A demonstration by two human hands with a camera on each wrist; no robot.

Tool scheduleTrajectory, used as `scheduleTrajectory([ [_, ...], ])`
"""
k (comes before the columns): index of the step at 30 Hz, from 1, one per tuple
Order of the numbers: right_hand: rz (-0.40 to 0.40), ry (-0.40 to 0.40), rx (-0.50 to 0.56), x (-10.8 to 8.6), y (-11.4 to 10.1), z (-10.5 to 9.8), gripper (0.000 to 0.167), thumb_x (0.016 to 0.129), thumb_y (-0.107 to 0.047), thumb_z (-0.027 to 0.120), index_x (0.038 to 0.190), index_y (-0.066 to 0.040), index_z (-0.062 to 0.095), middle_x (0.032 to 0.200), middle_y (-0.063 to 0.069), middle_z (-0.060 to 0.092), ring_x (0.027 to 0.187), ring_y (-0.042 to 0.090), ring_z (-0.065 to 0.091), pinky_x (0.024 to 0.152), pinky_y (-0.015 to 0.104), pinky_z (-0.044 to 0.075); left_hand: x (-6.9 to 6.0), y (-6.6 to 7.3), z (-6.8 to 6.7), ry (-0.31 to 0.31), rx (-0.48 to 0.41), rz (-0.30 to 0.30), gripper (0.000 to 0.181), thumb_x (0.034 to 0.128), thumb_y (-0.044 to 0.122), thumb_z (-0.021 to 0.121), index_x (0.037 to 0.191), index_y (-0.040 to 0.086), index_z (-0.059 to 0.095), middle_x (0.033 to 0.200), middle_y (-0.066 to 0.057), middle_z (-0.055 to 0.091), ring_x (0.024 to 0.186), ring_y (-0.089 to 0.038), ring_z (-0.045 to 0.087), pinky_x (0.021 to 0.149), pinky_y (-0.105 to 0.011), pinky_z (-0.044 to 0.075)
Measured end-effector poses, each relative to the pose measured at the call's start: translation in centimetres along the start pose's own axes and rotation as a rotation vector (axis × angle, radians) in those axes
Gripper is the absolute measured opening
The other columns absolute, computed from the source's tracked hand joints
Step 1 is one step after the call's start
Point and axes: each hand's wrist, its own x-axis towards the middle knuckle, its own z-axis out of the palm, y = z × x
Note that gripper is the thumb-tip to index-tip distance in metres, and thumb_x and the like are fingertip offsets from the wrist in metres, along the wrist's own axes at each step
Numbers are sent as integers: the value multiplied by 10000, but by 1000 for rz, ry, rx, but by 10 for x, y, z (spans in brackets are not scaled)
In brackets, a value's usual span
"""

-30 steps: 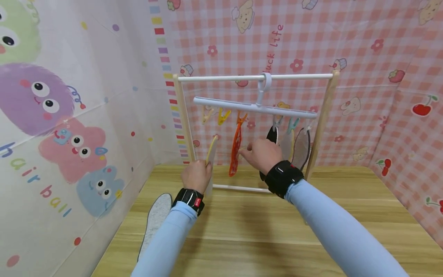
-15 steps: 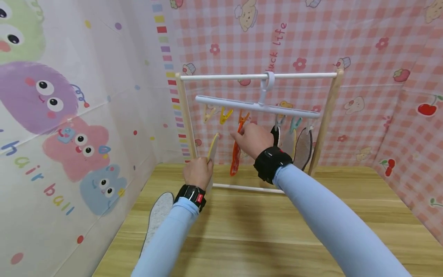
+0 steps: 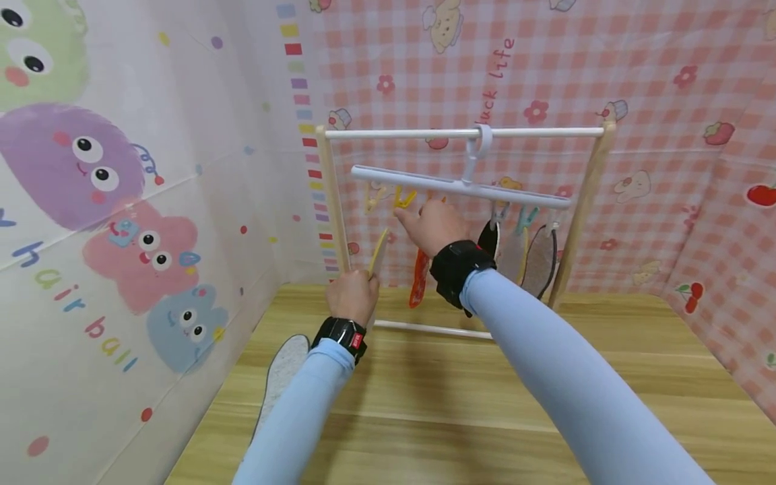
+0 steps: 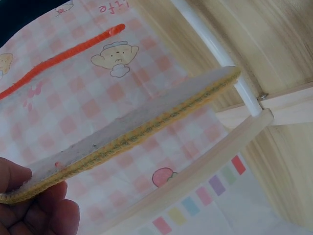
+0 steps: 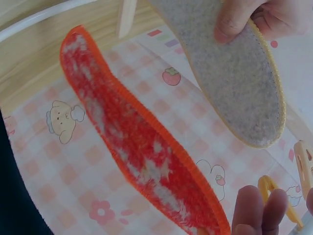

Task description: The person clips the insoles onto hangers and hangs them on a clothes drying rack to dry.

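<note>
My left hand (image 3: 351, 296) pinches a grey insole with yellow edging (image 3: 378, 252) near its middle, thumb on one face and fingers on the other. The insole stands upright, toe end up, below the left part of a pale hanger (image 3: 418, 180). My right hand (image 3: 441, 225) is raised under the hanger, its thumb pointing left near a yellow clothespin (image 3: 405, 198). In the right wrist view its fingertips (image 5: 247, 208) appear beside that yellow clothespin, with nothing seen held. A red insole with orange edging (image 5: 142, 147) hangs behind the right hand, whose back mostly hides the orange clothespin.
The hanger hooks over the white top rail (image 3: 400, 134) of a wooden-sided rack. A cream clothespin (image 3: 374, 198) hangs at its left. Several insoles, including a black-edged one (image 3: 539, 263), hang at the right. Another grey insole (image 3: 285, 367) lies on the wooden table (image 3: 436, 417), partly under my left sleeve.
My right hand has moved up and left, from beside the red insole to near the yellow clothespin. My left hand keeps hold of the yellow-edged insole, nearly still. The head view shifts slightly.
</note>
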Motion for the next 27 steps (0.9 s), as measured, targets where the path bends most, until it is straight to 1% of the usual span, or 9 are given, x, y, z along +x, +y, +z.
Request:
scheduleTrajectory([
  [4,14,6,-1,6,-3,2,632,974,-573,514,536,-120,462,488,3,344,450,195,386,451,317,277,3,2,0,-4,14,2,253,926,238,667,775,55,753,570,-78,606,467,-223,553,411,-387,403],
  [7,39,26,-6,10,-5,4,632,958,-617,503,565,-122,490,493,4,347,444,200,399,435,317,284,4,3,-1,-7,22,5,257,932,245,664,789,54,760,565,-67,600,463,-208,546,410,-375,397],
  [11,101,62,8,14,-8,7,641,929,-683,481,672,-105,582,517,24,404,489,233,488,433,326,326,4,5,-1,1,27,11,243,923,246,673,803,59,771,591,-79,629,485,-227,582,418,-382,407],
  [12,116,72,24,15,-9,8,631,922,-692,482,749,-99,612,531,28,424,515,238,506,442,328,340,4,5,-1,5,27,14,240,920,242,677,800,58,771,598,-86,636,493,-236,591,422,-388,413],
  [16,147,121,79,19,-10,12,590,927,-668,501,860,-99,640,566,43,493,559,236,546,461,327,369,6,5,0,-3,34,16,239,925,241,673,813,56,774,612,-83,641,508,-233,596,433,-383,426],
  [18,145,143,117,20,-10,13,562,933,-648,514,850,-110,652,570,43,545,553,220,564,461,322,385,7,5,1,-9,40,15,242,928,242,670,815,53,771,607,-78,632,505,-223,588,433,-377,427],
  [19,143,148,126,20,-11,13,564,937,-640,516,789,-114,656,568,47,565,541,216,573,456,322,387,7,4,1,-12,41,15,244,930,241,666,813,52,768,605,-74,629,503,-218,583,431,-372,426],
  [22,135,155,161,21,-13,13,560,941,-621,532,706,-129,661,567,43,608,516,196,590,456,321,396,8,3,1,-8,38,16,242,924,233,669,795,48,758,606,-77,628,501,-220,583,426,-374,424],
  [27,126,162,146,22,-16,14,561,950,-598,538,676,-115,611,543,19,504,512,188,516,469,309,347,9,1,2,0,33,19,237,920,228,666,792,52,761,612,-89,638,510,-238,594,427,-388,428],
])
